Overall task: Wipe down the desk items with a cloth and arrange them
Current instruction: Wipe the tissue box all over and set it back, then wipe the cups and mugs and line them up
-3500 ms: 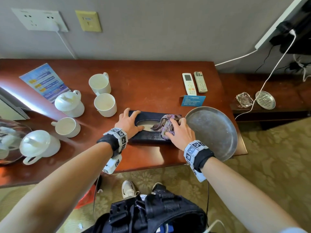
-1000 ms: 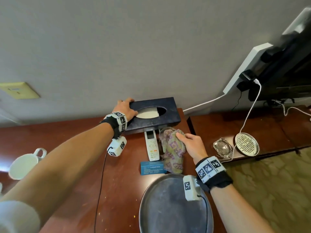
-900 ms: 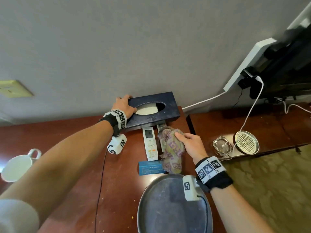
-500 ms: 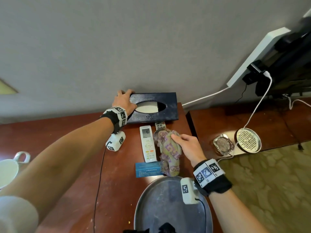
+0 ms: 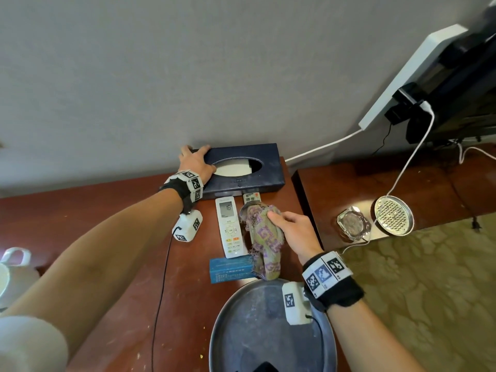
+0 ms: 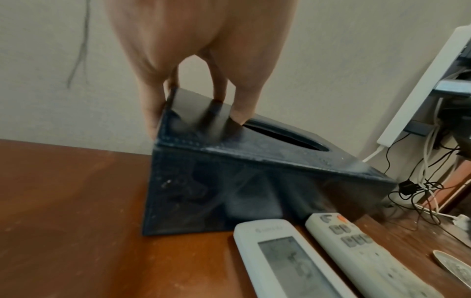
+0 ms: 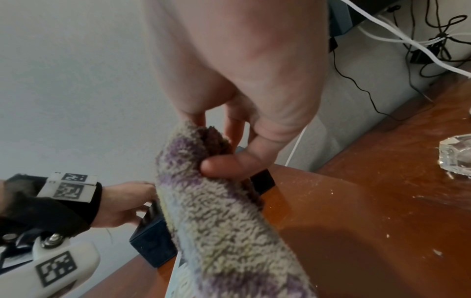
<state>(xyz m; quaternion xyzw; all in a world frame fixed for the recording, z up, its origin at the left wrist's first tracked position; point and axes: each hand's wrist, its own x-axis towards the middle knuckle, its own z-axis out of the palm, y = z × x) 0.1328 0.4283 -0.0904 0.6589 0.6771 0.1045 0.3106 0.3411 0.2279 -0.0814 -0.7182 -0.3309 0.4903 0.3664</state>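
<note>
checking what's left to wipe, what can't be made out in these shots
- Second remote: head view, the cloth covers most of it.
- Blue card: print too small to read.
- Tissue box: left wrist view, motion blur smears its surface; dust can't be judged.
- White cup: cut off by the left edge.
- Metal tray: near part cut off by the bottom edge.

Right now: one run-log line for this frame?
left hand: grips dark blue tissue box end, box at wall | right hand: pinches purple-green patterned cloth above grey remote | white remote: flat on desk
</note>
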